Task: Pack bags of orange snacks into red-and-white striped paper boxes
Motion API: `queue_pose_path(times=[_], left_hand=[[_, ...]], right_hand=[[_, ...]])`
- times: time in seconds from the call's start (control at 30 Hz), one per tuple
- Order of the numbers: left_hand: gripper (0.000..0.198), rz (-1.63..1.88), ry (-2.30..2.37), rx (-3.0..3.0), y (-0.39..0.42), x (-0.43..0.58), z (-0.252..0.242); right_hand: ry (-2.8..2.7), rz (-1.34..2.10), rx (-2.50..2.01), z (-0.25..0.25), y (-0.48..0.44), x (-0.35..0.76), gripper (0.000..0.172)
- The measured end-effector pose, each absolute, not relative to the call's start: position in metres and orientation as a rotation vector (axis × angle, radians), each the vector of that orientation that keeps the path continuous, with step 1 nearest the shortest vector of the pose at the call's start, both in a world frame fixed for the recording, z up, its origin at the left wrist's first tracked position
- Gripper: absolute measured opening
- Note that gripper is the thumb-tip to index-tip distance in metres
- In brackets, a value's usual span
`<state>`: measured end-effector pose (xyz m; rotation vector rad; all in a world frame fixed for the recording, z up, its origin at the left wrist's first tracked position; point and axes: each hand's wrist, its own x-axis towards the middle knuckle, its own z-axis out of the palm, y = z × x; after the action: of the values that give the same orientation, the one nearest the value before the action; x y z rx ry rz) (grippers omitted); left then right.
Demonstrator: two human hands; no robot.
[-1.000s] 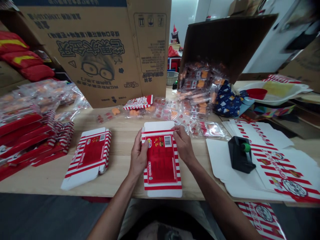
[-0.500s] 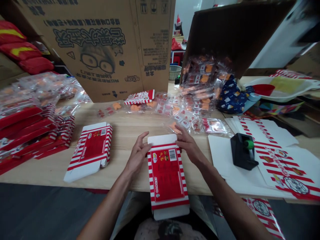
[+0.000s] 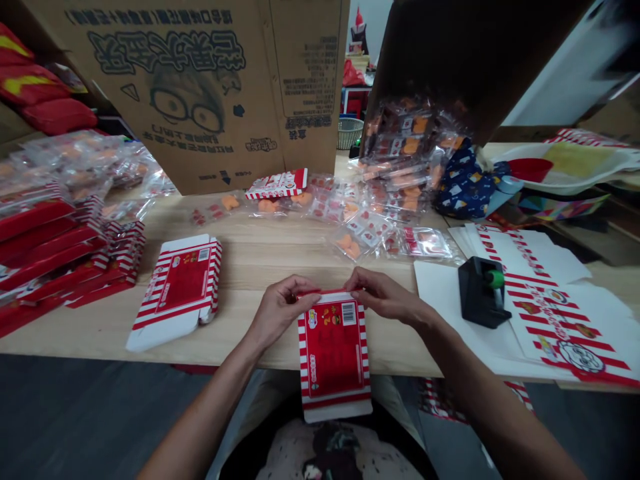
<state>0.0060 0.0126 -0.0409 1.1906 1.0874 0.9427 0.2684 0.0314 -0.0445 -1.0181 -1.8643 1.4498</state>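
A large cardboard carton (image 3: 175, 87) stands upright at the back of the wooden surface (image 3: 280, 257), with clear packets of orange snacks (image 3: 350, 240) spread in front of it. A flat red-and-white striped box (image 3: 334, 353) lies at the surface's front edge, its lower part overhanging. The left hand (image 3: 280, 310) and right hand (image 3: 383, 293) both grip its top edge, fingers curled closely over the card in a narrow pinch. A folded striped box (image 3: 177, 293) lies to the left, well apart; a black tape dispenser (image 3: 480, 291) sits to the right on white card sheets (image 3: 450, 300).
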Motion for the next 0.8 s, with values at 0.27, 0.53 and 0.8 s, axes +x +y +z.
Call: queue_pose_path(times=[0.27,0.53,0.8], left_hand=[[0.036,0.940,1.123,1.046,0.011,0.016,-0.025],[0.027,0.872,1.160,1.163,0.008,0.012,-0.032],[0.024,0.856,1.123,1.859,0.001,-0.021,-0.048]], right_hand=[[-1.591,1.675,-1.153,-0.025,0.036,0.261,0.020],[-1.706,1.545,-1.211,-0.028,0.030,0.255,0.004],[-2.126,0.977,-0.988,-0.040,-0.002,0.260,0.017]])
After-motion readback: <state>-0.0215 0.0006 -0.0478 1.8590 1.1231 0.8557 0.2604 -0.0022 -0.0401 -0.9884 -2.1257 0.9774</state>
